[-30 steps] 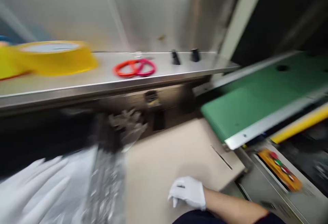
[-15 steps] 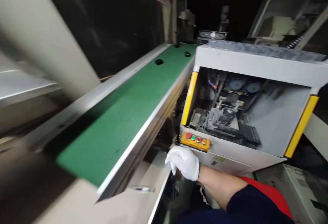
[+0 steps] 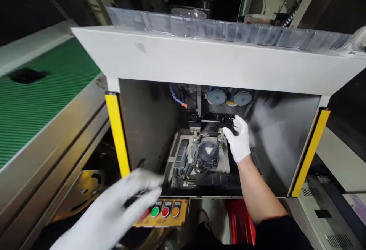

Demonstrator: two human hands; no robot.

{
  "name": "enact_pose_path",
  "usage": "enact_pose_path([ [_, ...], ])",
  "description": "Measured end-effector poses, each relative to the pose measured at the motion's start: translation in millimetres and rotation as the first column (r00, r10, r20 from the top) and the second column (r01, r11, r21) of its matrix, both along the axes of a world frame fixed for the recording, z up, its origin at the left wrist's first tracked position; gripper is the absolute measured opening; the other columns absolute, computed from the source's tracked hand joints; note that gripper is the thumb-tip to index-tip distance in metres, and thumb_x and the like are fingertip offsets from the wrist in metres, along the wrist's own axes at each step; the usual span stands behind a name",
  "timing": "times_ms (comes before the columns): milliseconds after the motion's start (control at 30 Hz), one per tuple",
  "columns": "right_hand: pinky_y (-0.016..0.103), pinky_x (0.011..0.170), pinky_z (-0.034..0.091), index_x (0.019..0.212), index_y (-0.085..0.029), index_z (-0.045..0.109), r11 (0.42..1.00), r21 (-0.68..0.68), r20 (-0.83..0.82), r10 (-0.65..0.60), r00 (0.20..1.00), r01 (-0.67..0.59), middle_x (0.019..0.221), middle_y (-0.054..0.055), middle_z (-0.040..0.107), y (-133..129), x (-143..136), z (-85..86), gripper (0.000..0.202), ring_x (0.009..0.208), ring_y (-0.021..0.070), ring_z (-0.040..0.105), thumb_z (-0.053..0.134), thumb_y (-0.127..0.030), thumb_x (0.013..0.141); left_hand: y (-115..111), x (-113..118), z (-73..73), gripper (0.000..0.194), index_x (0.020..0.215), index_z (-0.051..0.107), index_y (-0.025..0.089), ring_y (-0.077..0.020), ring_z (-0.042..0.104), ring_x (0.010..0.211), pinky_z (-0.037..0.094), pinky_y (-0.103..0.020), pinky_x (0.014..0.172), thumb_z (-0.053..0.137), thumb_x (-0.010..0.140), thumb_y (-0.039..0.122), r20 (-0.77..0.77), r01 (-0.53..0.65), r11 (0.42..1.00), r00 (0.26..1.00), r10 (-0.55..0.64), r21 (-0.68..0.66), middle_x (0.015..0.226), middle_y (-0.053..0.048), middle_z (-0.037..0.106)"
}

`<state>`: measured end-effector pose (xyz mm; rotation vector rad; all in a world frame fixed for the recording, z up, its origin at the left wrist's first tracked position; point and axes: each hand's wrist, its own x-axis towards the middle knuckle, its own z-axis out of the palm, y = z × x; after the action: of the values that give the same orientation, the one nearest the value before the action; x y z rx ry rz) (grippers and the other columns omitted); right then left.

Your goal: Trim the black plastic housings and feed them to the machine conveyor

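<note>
My right hand (image 3: 239, 140), in a white glove, is inside the machine's opening. Its thumb and fingers are apart in a curve, close by the right black block (image 3: 227, 119); whether they touch it I cannot tell. A second black block (image 3: 195, 119) sits to the left on a similar mount. Below them is a round dark motor-like unit (image 3: 208, 153) bearing a white triangle. My left hand (image 3: 122, 204), also gloved in white, is blurred at the lower left, in front of the opening and over the button panel (image 3: 160, 221). Whether it holds anything is unclear.
Yellow bars (image 3: 117, 135) flank the opening. Two grey discs (image 3: 216, 97) are at its back. A green conveyor belt (image 3: 51, 101) with a dark piece (image 3: 27, 75) runs along the left. Clear plastic trays (image 3: 183, 25) lie on the machine's top. Something red (image 3: 240, 219) stands below.
The view has turned from the conveyor to face the machine, which is now nearer. My right hand has moved from beside the button panel into the opening. My left hand has come into view.
</note>
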<state>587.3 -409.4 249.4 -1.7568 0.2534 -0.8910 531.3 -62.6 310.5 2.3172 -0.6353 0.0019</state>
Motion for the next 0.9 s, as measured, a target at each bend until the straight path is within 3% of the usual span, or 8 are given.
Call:
enact_pose_path([
  [133,0.044,0.103,0.047,0.108,-0.021,0.065,0.948,0.062,-0.130,0.318,0.939,-0.313,0.114,0.008,0.070,-24.5,29.3,4.6,0.039,0.110,0.0242,0.065,0.075,-0.033,0.072,-76.5,104.8,-24.0,0.074,0.142,0.045,0.022,-0.0309,0.054,0.127,0.040,-0.053,0.113,0.073,0.080,0.050,-0.191,-0.023,0.956,0.981,-0.035,-0.293,0.140,-0.012,0.055],
  [300,0.040,0.091,0.053,0.097,-0.020,0.070,0.724,0.321,-0.218,0.684,0.696,-0.611,0.096,0.004,0.077,-34.0,46.7,20.2,0.031,0.095,0.0217,0.071,0.082,-0.028,0.069,-131.7,186.8,-29.7,0.047,0.110,0.064,0.013,-0.0260,0.068,0.094,0.056,-0.045,0.091,0.082,0.074,0.036,-0.507,0.116,0.825,0.739,-0.444,-0.553,0.108,-0.012,0.072],
  [367,0.037,0.085,0.055,0.091,-0.019,0.072,0.679,0.375,-0.248,0.730,0.637,-0.632,0.090,0.004,0.078,-32.7,50.5,22.6,0.027,0.089,0.0219,0.072,0.083,-0.028,0.068,-138.5,195.0,-31.9,0.039,0.098,0.066,0.011,-0.0245,0.069,0.081,0.059,-0.041,0.077,0.085,0.071,0.032,-0.525,0.161,0.795,0.672,-0.523,-0.585,0.096,-0.013,0.073],
  [467,0.036,0.080,0.056,0.080,-0.019,0.071,0.754,0.312,-0.257,0.653,0.713,-0.578,0.082,0.003,0.077,-27.1,53.5,21.1,0.016,0.082,0.0227,0.073,0.082,-0.024,0.069,-142.5,193.1,-40.2,0.032,0.089,0.064,0.011,-0.0202,0.066,0.071,0.057,-0.034,0.066,0.084,0.072,0.030,-0.509,0.152,0.731,0.624,-0.593,-0.665,0.086,-0.011,0.073],
  [567,0.035,0.080,0.056,0.075,-0.020,0.070,0.788,0.244,-0.227,0.614,0.756,-0.566,0.080,0.003,0.077,-22.8,54.0,18.7,0.010,0.080,0.0225,0.073,0.079,-0.020,0.070,-145.1,188.1,-47.0,0.031,0.089,0.061,0.014,-0.0161,0.063,0.065,0.053,-0.028,0.059,0.083,0.073,0.031,-0.474,0.070,0.672,0.656,-0.588,-0.737,0.080,-0.006,0.071],
  [700,0.032,0.065,0.056,0.076,-0.021,0.068,0.770,0.285,-0.276,0.637,0.720,-0.571,0.076,0.001,0.076,-22.5,53.9,18.4,0.012,0.067,0.0198,0.071,0.079,-0.023,0.071,-146.5,188.4,-44.1,0.027,0.083,0.064,0.011,-0.0152,0.062,0.061,0.051,-0.027,0.058,0.085,0.072,0.025,-0.512,0.093,0.701,0.616,-0.599,-0.707,0.070,-0.005,0.067],
  [833,0.033,0.076,0.057,0.075,-0.022,0.069,0.803,0.196,-0.265,0.596,0.758,-0.563,0.079,0.001,0.076,-24.8,54.1,16.9,0.010,0.077,0.0212,0.073,0.078,-0.019,0.071,-146.6,189.8,-38.7,0.027,0.083,0.066,0.013,-0.0145,0.061,0.059,0.050,-0.026,0.056,0.086,0.070,0.023,-0.496,0.003,0.645,0.637,-0.590,-0.764,0.069,-0.003,0.067],
  [900,0.034,0.080,0.056,0.075,-0.023,0.070,0.799,0.162,-0.301,0.599,0.742,-0.580,0.081,0.001,0.077,-26.2,54.1,16.1,0.009,0.080,0.0216,0.073,0.078,-0.020,0.071,-146.4,189.8,-37.1,0.027,0.083,0.066,0.013,-0.0145,0.062,0.059,0.051,-0.026,0.056,0.087,0.068,0.022,-0.511,0.013,0.667,0.632,-0.583,-0.745,0.071,-0.003,0.067],
])
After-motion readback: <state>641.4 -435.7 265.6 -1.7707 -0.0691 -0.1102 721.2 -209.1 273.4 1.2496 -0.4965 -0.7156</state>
